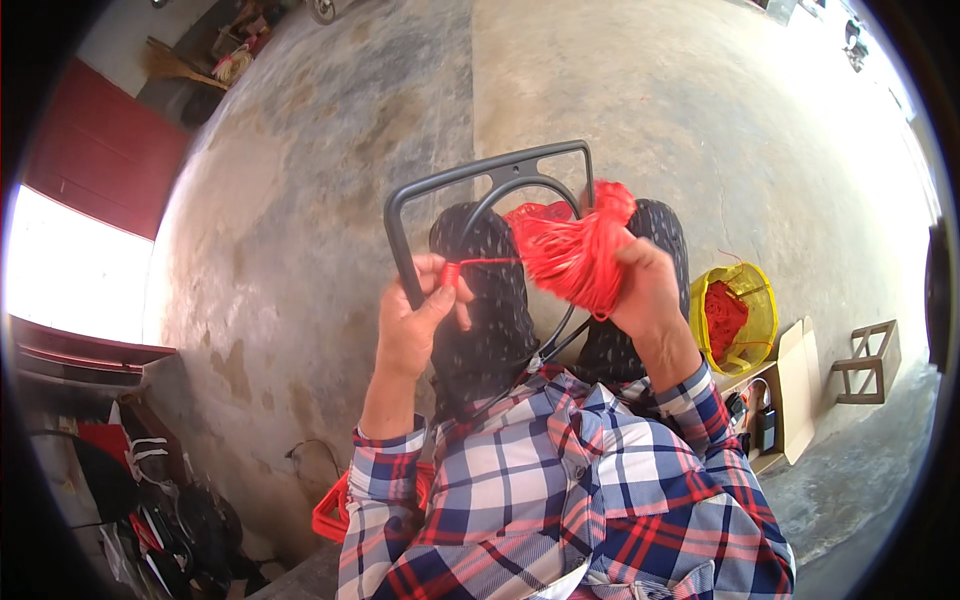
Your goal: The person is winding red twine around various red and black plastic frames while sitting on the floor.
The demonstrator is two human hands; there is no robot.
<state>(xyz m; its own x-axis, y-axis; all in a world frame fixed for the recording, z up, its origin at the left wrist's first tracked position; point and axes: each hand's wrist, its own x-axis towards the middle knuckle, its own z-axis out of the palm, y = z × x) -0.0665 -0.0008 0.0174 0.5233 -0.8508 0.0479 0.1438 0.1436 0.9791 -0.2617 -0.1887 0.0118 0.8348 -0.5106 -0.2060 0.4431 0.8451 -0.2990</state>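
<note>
A dark grey metal frame [490, 167] with rounded corners and an inner curved bar stands over my lap, between my knees. My left hand [408, 322] is closed round its left side, thumb and fingers at a short, tight coil of red cord [452, 274]. Whether the coil sits on the inner bar is hard to make out. From it a strand runs taut to the right, into a thick bundle of red cord [575, 255]. My right hand [645, 285] grips that bundle at its right side. Behind it, more red material [535, 213] shows between the bars.
To my right stands a yellow basket [765, 310] with red cord inside. Near it are an open cardboard box [797, 390] and a small wooden stool [868, 362]. A red plastic basket [335, 508] is at my left hip. Clutter fills the lower left; a broom [180, 65] lies far left.
</note>
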